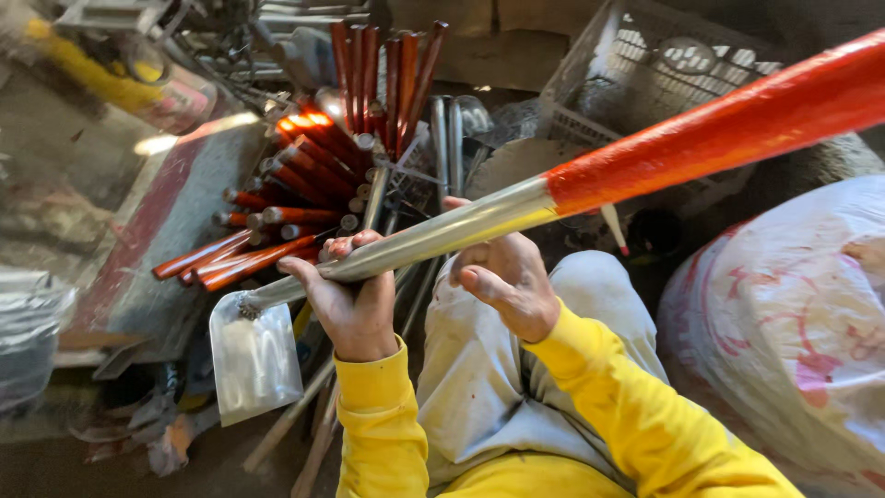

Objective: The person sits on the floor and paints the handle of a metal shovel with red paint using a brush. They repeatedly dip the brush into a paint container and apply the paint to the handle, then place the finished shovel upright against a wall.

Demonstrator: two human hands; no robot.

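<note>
Cluttered workshop floor [55,184], heap of red-handled tools [304,184], white crate [645,65], left hand [355,300] and right hand [507,277], each grip closed on a metal spatula [433,235]

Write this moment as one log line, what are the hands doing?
left hand: grips metal shaft | right hand: steadies shaft | tool: flat blade, orange-red handle | behind: pile of tools

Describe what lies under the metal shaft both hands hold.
Under the metal shaft: loose metal rods, the person's grey trousers and dark ground. The left hand and right hand cover whatever lies directly beneath them.
</note>
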